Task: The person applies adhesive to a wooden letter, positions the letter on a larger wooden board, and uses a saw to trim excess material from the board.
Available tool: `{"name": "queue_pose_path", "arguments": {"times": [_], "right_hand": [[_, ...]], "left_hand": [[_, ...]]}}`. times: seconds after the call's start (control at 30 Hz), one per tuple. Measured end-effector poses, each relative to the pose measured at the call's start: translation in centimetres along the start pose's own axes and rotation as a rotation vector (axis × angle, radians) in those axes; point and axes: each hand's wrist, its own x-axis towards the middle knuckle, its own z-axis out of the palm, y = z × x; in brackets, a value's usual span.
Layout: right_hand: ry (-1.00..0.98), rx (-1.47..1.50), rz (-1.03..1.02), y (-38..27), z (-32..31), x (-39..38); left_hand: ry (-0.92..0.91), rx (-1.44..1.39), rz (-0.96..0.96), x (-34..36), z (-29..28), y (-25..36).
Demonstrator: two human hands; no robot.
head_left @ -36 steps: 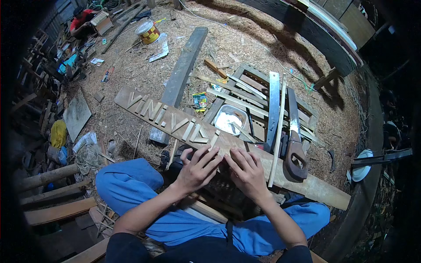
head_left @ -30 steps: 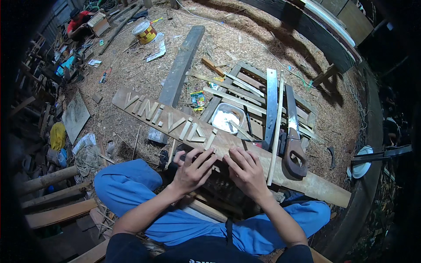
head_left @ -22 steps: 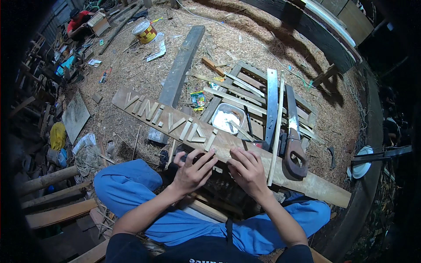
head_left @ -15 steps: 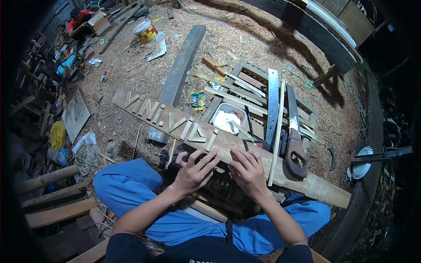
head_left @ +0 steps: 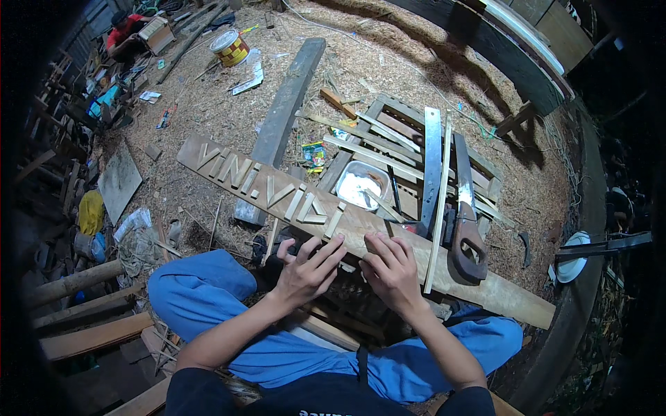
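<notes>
A long board [head_left: 513, 298] lies crosswise before me, with thin wooden pieces [head_left: 276, 191] laid on it in letter shapes. My left hand [head_left: 309, 270] is at its near edge, fingers bent and apart, fingertips touching it beside the rightmost small strip [head_left: 335, 220]. My right hand [head_left: 390, 272] rests just right of that, fingers curled together on the edge; whatever is under them is hidden. A long loose strip [head_left: 437, 222], a handsaw [head_left: 468, 246] and a metal straightedge [head_left: 430, 159] lie to the right. Behind the board sits a tub of white substance [head_left: 361, 187].
A slatted wooden frame [head_left: 492, 166] holds strips beyond the board. A thick beam [head_left: 295, 83] and a patterned bucket [head_left: 232, 48] lie on shavings-covered ground. Another person [head_left: 123, 36] in red handles a box at upper left. Scrap wood [head_left: 97, 340] fills the lower left.
My right hand's fingers have curled more and moved slightly apart from my left hand. My left fingers have spread a little. The view has shifted slightly; the board's pieces look unchanged.
</notes>
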Motion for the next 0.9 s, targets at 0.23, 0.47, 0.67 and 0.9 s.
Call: {"name": "queue_pose_path", "arguments": {"times": [0.23,0.47,0.67,0.9], "right_hand": [[-0.011,0.000,0.004,-0.1,-0.2,0.1],[0.001,0.000,0.002,0.0,-0.1,-0.1],[-0.009,0.013,0.000,-0.1,-0.3,0.1],[-0.025,-0.006,-0.002,-0.7,-1.5,0.0]], "left_hand": [[0.029,-0.015,-0.005,0.2,-0.1,0.3],[0.058,-0.077,-0.021,0.2,0.2,0.6],[0.114,-0.105,0.003,1.0,-0.4,0.7],[0.120,-0.152,0.046,2.2,-0.1,1.6]]}}
